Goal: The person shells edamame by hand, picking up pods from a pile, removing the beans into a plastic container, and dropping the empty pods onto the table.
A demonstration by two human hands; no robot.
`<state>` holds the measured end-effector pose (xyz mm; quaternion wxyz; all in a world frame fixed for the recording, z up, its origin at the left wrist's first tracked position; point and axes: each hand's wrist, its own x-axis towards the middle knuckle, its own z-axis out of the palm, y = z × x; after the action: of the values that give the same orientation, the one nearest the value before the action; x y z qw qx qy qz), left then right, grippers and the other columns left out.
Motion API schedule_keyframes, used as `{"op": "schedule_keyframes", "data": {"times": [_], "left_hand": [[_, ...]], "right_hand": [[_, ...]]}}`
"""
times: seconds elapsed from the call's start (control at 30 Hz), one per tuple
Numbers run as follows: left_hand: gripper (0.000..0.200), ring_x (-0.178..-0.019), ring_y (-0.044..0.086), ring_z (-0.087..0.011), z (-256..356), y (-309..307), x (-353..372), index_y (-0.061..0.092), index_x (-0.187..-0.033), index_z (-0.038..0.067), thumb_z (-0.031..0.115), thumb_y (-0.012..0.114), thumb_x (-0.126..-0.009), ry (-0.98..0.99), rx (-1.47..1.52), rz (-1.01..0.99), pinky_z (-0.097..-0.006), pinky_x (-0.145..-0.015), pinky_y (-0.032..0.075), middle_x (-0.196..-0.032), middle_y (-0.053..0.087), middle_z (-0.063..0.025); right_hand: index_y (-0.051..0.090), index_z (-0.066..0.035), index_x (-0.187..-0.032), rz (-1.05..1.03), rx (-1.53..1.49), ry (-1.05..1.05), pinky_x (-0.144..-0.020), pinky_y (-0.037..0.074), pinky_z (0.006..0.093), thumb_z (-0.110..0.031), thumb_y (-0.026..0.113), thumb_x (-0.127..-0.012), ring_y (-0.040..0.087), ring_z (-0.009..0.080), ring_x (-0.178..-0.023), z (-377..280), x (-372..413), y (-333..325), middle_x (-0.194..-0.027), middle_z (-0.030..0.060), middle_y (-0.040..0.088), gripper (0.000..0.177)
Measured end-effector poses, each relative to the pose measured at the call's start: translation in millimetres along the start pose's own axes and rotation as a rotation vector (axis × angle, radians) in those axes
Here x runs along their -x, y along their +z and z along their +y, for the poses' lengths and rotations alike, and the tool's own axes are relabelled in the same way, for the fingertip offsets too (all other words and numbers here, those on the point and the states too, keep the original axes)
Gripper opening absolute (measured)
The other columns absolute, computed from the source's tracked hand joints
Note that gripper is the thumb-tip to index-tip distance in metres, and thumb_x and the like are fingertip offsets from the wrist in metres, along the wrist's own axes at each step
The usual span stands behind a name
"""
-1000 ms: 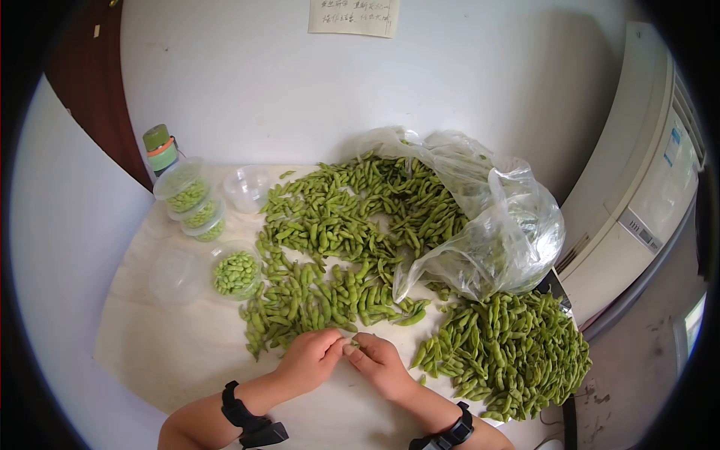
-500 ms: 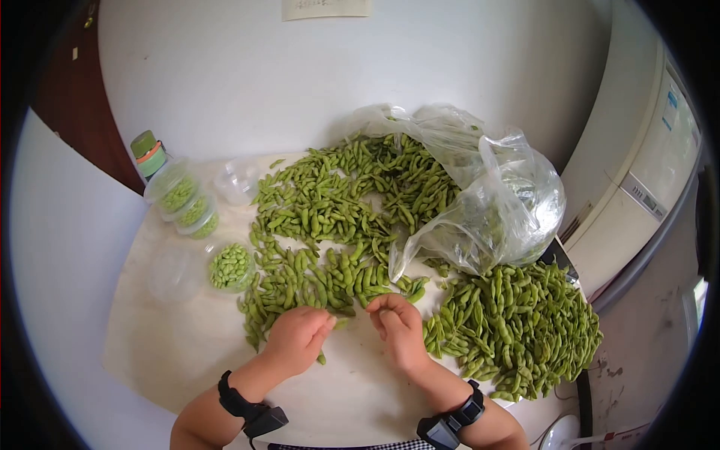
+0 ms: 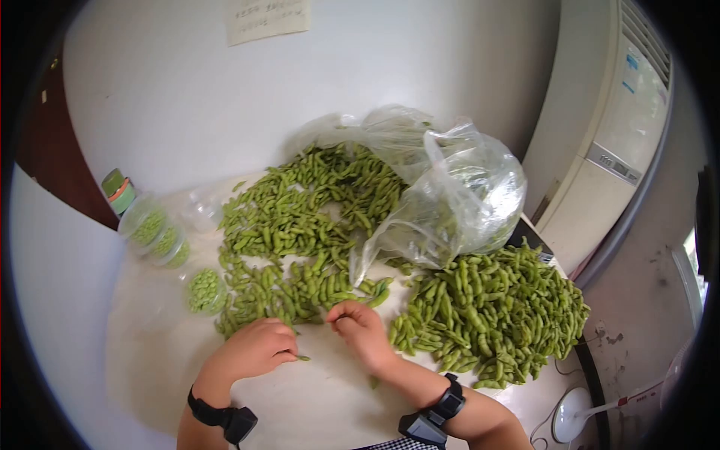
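Bean cups (image 3: 150, 227) filled, left edge of table (image 3: 169, 360) | pod heap (image 3: 292, 217) mostly unshelled, I judge | my left hand (image 3: 251, 349) clasps a pod (image 3: 301, 358); right hand (image 3: 361, 328) pinched, contents unclear

Plastic bag (image 3: 442, 195) lies between two pod heaps (image 3: 300, 225), tubs (image 3: 161, 236) far left.

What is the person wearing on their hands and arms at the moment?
Both hands are bare, with no gloves. The left hand has a black strap round the wrist, with a boxy black unit on it. The right hand has a similar black band with a blocky module. The forearms show no sleeves. A strip of checked fabric shows at the bottom edge.
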<state>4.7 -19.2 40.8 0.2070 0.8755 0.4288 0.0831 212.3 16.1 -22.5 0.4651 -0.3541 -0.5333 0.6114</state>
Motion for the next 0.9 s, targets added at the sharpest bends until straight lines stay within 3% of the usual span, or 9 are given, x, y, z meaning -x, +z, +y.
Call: {"op": "schedule_keyframes", "data": {"times": [0.17, 0.23, 0.27, 0.43, 0.6, 0.67, 0.7, 0.77, 0.9], "left_hand": [[0.009, -0.082, 0.056, -0.0289, 7.0, 8.3, -4.5, 0.060, -0.086, 0.004, 0.012, 0.059, -0.080, -0.091, 0.049, 0.150, -0.0379, -0.074, 0.045, -0.082, 0.060, -0.0090], [0.010, -0.079, 0.057, -0.0300, 8.1, 11.2, -2.5, 0.058, -0.088, 0.004, 0.011, 0.058, -0.081, -0.140, 0.103, 0.239, -0.0383, -0.071, 0.045, -0.082, 0.060, -0.0104], [0.012, -0.078, 0.057, -0.0307, 9.0, 11.6, -2.0, 0.057, -0.090, 0.003, 0.011, 0.058, -0.082, -0.127, 0.176, 0.228, -0.0382, -0.069, 0.046, -0.082, 0.060, -0.0113], [0.014, -0.078, 0.057, -0.0311, 12.9, 16.5, -4.2, 0.056, -0.094, 0.003, 0.011, 0.058, -0.082, -0.106, 0.291, 0.214, -0.0381, -0.067, 0.046, -0.082, 0.059, -0.0121], [0.016, -0.078, 0.057, -0.0312, 23.0, 19.9, -6.5, 0.057, -0.092, 0.005, 0.014, 0.062, -0.080, -0.060, -0.016, 0.369, -0.0391, -0.066, 0.046, -0.081, 0.060, -0.0115], [0.016, -0.077, 0.057, -0.0314, 17.6, 24.7, -6.3, 0.058, -0.090, 0.004, 0.014, 0.063, -0.079, -0.028, -0.023, 0.420, -0.0395, -0.065, 0.046, -0.079, 0.060, -0.0116], [0.015, -0.076, 0.057, -0.0317, 15.8, 26.0, -6.5, 0.058, -0.089, 0.004, 0.014, 0.063, -0.078, 0.003, -0.029, 0.472, -0.0399, -0.064, 0.046, -0.077, 0.060, -0.0118], [0.014, -0.072, 0.056, -0.0325, 16.4, 26.4, -7.5, 0.058, -0.087, 0.003, 0.012, 0.063, -0.078, 0.004, -0.016, 0.504, -0.0402, -0.062, 0.045, -0.075, 0.059, -0.0130], [0.011, -0.067, 0.055, -0.0329, 15.1, 30.4, -8.4, 0.057, -0.085, 0.003, 0.011, 0.061, -0.079, 0.021, -0.009, 0.559, -0.0401, -0.058, 0.045, -0.072, 0.057, -0.0137]], "right_hand": [[0.056, 0.000, -0.088, -0.066, 0.118, -0.089, -0.059, 0.040, 0.0260, -0.009, 0.051, -0.082, 0.049, 0.0100, -0.068, -15.8, 12.0, 10.1, -0.073, 0.0002, 0.054, 0.012], [0.056, -0.001, -0.088, -0.139, 0.450, -0.002, -0.059, 0.039, 0.0270, -0.013, 0.052, -0.085, 0.048, 0.0117, -0.066, -27.7, 17.0, 14.3, -0.070, 0.0049, 0.054, 0.014], [0.055, 0.000, -0.089, -0.163, 0.565, 0.007, -0.061, 0.040, 0.0306, -0.018, 0.050, -0.088, 0.049, 0.0191, -0.065, -34.6, 19.7, 16.3, -0.069, 0.0120, 0.054, 0.018], [0.055, 0.001, -0.089, -0.213, 0.572, -0.128, -0.063, 0.041, 0.0356, -0.022, 0.048, -0.091, 0.049, 0.0291, -0.066, -16.3, 19.9, 16.3, -0.071, 0.0174, 0.054, 0.024], [0.056, 0.001, -0.091, -0.247, 0.470, -0.031, -0.067, 0.044, 0.0377, -0.025, 0.046, -0.091, 0.056, 0.0324, -0.071, -9.4, 14.8, 14.7, -0.074, 0.0162, 0.058, 0.028], [0.050, -0.006, -0.077, -0.257, 0.036, 0.134, -0.050, 0.033, 0.0259, -0.023, 0.045, -0.093, 0.039, 0.0130, -0.054, 2.2, 13.0, 18.6, -0.062, 0.0014, 0.043, 0.024], [0.050, -0.006, -0.077, -0.256, 0.036, 0.134, -0.050, 0.033, 0.0259, -0.023, 0.045, -0.093, 0.039, 0.0130, -0.054, 2.8, 13.2, 15.9, -0.062, 0.0014, 0.043, 0.024], [0.045, -0.011, -0.075, -0.385, -0.329, 0.426, -0.045, 0.021, 0.0212, -0.022, 0.043, -0.092, 0.028, 0.0051, -0.052, -15.9, 14.5, 12.6, -0.063, -0.0055, 0.033, 0.020], [0.041, -0.013, -0.074, -0.375, -0.361, 0.446, -0.043, 0.016, 0.0219, -0.023, 0.041, -0.091, 0.023, 0.0055, -0.051, -23.0, 15.8, 13.8, -0.062, -0.0054, 0.030, 0.020]]}}
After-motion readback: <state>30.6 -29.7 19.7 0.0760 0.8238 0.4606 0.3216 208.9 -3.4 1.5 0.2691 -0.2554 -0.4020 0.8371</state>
